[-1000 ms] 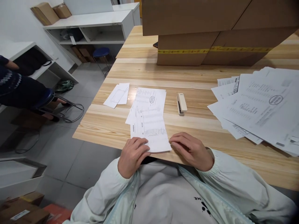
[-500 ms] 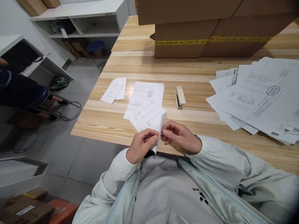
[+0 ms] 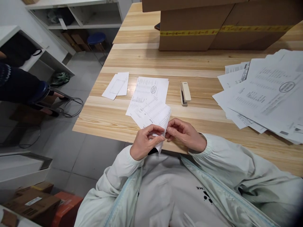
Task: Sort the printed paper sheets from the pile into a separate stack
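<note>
A printed sheet [image 3: 153, 116] is lifted at the near edge of the wooden table [image 3: 201, 116]. My left hand [image 3: 145, 142] pinches its near corner from the left. My right hand [image 3: 186, 134] pinches the same corner from the right, fingertips almost meeting the left ones. Under the sheet's far end lies another printed page with an oval stamp [image 3: 151, 90]. A cream stapler [image 3: 185, 93] rests just right of these pages.
A fanned pile of printed papers [image 3: 265, 94] covers the table's right side. Two small white slips [image 3: 116, 85] lie left of the pages. Cardboard boxes [image 3: 213, 28] stand at the back. A person sits on a stool [image 3: 21, 88] at the left, near shelves and a floor cable.
Both hands went from lying flat on the sheet's near edge to pinching and lifting its corner off the table. The view shifted slightly downward.
</note>
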`<state>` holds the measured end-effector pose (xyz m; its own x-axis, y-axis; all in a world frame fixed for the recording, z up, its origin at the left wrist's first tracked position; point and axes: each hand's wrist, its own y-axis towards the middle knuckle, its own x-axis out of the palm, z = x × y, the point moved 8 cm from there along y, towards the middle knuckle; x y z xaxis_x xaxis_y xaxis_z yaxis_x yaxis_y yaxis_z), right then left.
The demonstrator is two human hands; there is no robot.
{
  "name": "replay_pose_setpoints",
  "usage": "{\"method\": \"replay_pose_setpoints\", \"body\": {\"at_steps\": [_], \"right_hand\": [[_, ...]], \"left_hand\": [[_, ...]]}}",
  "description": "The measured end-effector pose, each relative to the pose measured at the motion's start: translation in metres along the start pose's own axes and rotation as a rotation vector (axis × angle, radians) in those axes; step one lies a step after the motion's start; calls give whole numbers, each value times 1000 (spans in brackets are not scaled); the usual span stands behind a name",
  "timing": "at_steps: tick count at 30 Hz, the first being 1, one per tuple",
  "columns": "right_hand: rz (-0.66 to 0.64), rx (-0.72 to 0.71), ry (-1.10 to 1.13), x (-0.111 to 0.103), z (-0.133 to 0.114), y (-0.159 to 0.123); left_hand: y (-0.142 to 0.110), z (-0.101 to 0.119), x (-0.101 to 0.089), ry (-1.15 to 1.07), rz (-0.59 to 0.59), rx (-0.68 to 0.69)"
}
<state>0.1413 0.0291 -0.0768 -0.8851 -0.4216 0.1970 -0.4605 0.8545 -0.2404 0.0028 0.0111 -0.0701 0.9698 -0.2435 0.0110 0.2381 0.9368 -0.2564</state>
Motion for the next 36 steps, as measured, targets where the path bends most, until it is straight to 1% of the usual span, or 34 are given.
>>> {"method": "replay_pose_setpoints", "body": {"at_steps": [4,13,16,19,20,22,24,25,26,27,28,30,33,35,36], "right_hand": [[3,-11,-5,0,-1,0],[12,-4,-7,-1,1,1],[11,-3,-7,0,0,0],[5,-16,-27,1,-1,0],[35,-37,-51,-2,-3,-1],[173,-135,-135,-16,-13,-3],[362,-309,-273,-34,-34,-11],[433,-409,-360,-40,-48,-16],[469,-502,-459,-43,-61,-21],[465,-584,-574,-42,-74,-25],[421,-652,-704,-38,-84,-28],[269,-754,-977,-22,-96,-30],[64,-841,-1303,0,-94,-34],[-30,-872,-1406,11,-85,-35],[-54,-883,-1412,14,-82,-36]], "left_hand": [[0,1,0,-13,-4,-4],[0,-2,-1,47,-17,41],[-1,0,1,51,-24,56],[-4,7,4,138,-9,106],[-6,9,5,186,5,133],[-9,13,6,283,42,193],[-12,16,7,374,79,263],[-14,17,8,418,95,304],[-16,18,9,463,110,351],[-18,20,10,506,129,403],[-21,23,12,548,148,458],[-27,29,16,627,182,571],[-38,40,21,734,214,712],[-45,47,20,757,229,768],[-48,50,17,742,245,783]]}}
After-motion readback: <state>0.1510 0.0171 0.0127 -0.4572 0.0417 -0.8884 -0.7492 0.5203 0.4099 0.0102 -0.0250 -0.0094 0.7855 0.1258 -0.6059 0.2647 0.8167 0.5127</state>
